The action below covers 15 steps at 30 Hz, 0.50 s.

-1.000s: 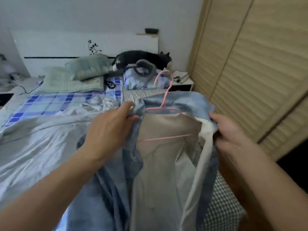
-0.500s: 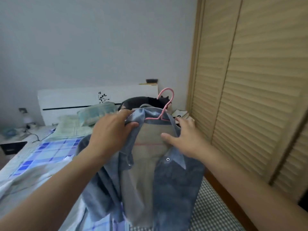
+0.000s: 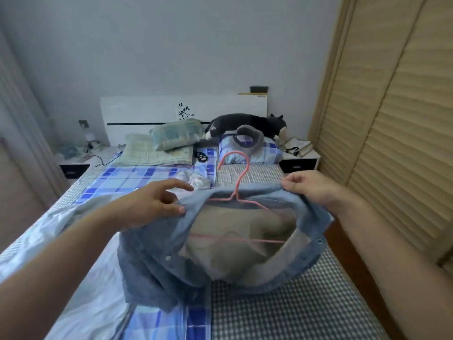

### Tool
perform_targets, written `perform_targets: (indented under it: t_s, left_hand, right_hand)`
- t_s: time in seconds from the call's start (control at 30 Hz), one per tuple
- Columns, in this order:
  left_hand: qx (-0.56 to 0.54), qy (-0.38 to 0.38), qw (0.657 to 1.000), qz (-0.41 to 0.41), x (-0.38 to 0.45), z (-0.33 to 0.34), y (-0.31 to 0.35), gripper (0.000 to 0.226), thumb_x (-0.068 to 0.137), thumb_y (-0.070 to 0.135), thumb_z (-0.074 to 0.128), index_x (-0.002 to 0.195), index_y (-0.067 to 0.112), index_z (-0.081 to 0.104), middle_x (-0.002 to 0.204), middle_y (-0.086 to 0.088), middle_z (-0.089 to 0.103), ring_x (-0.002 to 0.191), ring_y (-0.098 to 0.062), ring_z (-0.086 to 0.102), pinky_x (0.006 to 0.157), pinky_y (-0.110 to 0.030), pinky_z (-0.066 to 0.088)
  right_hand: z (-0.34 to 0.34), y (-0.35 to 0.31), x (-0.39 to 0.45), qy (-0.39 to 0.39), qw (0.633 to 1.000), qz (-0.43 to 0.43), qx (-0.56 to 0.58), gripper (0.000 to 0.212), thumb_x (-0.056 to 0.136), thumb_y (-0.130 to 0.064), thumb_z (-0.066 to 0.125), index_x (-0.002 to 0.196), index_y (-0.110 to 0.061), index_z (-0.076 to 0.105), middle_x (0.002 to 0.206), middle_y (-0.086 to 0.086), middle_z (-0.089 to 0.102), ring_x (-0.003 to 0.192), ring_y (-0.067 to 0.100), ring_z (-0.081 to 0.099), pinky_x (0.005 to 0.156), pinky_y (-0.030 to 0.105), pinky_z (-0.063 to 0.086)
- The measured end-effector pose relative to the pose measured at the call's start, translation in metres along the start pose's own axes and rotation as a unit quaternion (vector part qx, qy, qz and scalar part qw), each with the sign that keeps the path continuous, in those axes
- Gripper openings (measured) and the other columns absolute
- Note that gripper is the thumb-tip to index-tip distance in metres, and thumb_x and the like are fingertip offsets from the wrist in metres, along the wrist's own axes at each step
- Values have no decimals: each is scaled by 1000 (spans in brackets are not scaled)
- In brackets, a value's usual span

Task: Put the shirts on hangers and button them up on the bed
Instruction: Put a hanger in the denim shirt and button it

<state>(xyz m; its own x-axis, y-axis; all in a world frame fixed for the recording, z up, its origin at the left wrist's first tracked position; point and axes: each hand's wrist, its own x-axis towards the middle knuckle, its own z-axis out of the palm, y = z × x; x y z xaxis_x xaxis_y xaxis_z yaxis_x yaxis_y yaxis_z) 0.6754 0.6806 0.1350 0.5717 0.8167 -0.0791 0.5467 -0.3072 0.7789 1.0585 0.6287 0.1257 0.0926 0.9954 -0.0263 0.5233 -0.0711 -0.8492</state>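
A blue denim shirt (image 3: 157, 256) with a pale lining hangs open on a pink wire hanger (image 3: 236, 192), held low over the bed (image 3: 294, 303). My left hand (image 3: 152, 204) pinches the shirt's left shoulder edge between thumb and fingers, the index finger pointing out. My right hand (image 3: 311, 187) pinches the right shoulder edge near the collar. The front is unbuttoned; snaps show along both plackets. The hanger's hook sticks up past the collar.
A light blue sheet or garment (image 3: 49, 241) lies crumpled on the bed's left. Pillows (image 3: 176, 136), a plush cat (image 3: 247, 122) and a neck pillow (image 3: 250, 138) are by the headboard. A slatted wardrobe (image 3: 392, 119) stands right, nightstands (image 3: 299, 160) on both sides.
The shirt on its hanger came down from in front of my face to just above the bed. My right hand moved from the shirt's front to its right shoulder edge.
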Motion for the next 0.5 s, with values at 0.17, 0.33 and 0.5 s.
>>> perform_targets:
  t_s: [0.17, 0.33, 0.5]
  left_hand:
    - [131, 98, 976, 143, -3, 4, 4, 67, 101, 8, 58, 152, 43, 33, 68, 12, 50, 64, -4, 46, 65, -17, 38]
    - [180, 39, 976, 115, -5, 8, 10, 48, 103, 9, 56, 126, 50, 55, 106, 62, 49, 107, 36, 43, 90, 2, 31]
    - [195, 47, 978, 65, 3, 2, -3, 42, 104, 15, 57, 117, 54, 62, 107, 52, 56, 111, 22, 53, 87, 4, 34]
  right_hand:
    - [-14, -3, 11, -154, 985, 75, 5, 13, 85, -21, 69, 91, -9, 69, 77, -2, 69, 73, 8, 63, 66, 17, 52]
    - [-9, 18, -11, -248, 945, 172, 127, 10, 88, -13, 65, 88, -3, 65, 79, 10, 65, 68, 17, 64, 63, 28, 56]
    - [14, 24, -27, -225, 924, 239, 196, 15, 88, -12, 66, 94, 1, 68, 75, 14, 64, 65, 20, 62, 61, 33, 55]
